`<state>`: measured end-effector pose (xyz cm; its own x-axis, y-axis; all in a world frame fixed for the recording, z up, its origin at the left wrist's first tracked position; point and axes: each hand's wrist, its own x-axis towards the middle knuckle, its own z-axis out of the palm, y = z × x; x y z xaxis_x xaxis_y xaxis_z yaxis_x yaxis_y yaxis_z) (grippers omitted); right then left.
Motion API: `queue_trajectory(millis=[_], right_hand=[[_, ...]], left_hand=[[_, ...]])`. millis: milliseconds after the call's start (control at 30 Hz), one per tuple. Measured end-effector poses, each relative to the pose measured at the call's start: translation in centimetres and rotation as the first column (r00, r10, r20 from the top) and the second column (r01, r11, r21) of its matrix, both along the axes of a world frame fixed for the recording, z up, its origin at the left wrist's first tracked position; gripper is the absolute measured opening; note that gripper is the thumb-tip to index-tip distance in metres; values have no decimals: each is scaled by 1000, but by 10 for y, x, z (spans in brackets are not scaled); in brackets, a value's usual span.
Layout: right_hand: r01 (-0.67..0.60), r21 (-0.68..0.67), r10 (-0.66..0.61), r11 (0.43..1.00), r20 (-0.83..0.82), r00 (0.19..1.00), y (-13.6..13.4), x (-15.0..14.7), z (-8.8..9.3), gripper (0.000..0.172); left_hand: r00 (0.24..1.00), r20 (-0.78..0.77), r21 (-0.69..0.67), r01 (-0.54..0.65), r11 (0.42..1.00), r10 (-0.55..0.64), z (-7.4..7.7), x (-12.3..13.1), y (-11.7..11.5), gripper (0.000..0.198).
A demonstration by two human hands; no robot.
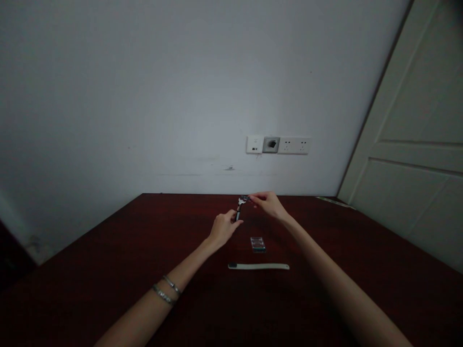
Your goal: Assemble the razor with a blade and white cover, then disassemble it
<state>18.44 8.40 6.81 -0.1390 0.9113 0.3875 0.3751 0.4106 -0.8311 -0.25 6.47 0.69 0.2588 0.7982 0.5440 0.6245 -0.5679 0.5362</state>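
Hands of ours hovered over the wide dark red counter (108,270): the left hand (221,227) clenched round a handle, the right hand (269,205) pinching its head. Nearer us lay a white strip (258,266), then a small clear pack (258,244). Smallest was the razor (239,208) both hands held, just above the counter's far middle.

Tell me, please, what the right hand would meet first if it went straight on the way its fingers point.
The razor's head: the right hand points its fingertips at it, seemingly touching, while the left hand holds the handle. Depth is hard to judge.
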Motion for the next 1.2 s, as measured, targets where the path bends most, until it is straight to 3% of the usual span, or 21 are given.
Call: queue_trajectory(millis=[467, 1200], right_hand=[[-57, -47, 57, 997, 10, 998, -13, -11, 9, 29], [-116, 100, 99, 988, 155, 983, -13, -10, 7, 28]], left_hand=[[999, -44, -15, -7, 1000, 6, 1, 3, -9, 20], [994, -107, -13, -8, 1000, 7, -2, 3, -9, 25]])
